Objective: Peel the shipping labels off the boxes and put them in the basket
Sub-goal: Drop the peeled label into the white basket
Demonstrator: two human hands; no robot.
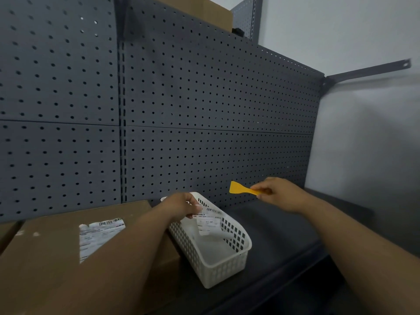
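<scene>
Reaching across the cardboard box (45, 258), whose torn shipping label (97, 233) is showing a barcode but no print I can read, my left hand (181, 205) is pinching a peeled label (208, 220) over the white basket (218, 267). Farther right, my right hand (279, 194) is gripping a yellow scraper (238, 189), raised before the pegboard (204, 110).

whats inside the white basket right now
Only a peeled label, pinched by the left hand, hangs into the basket; its floor looks bare. The far end is hidden behind that hand.
</scene>
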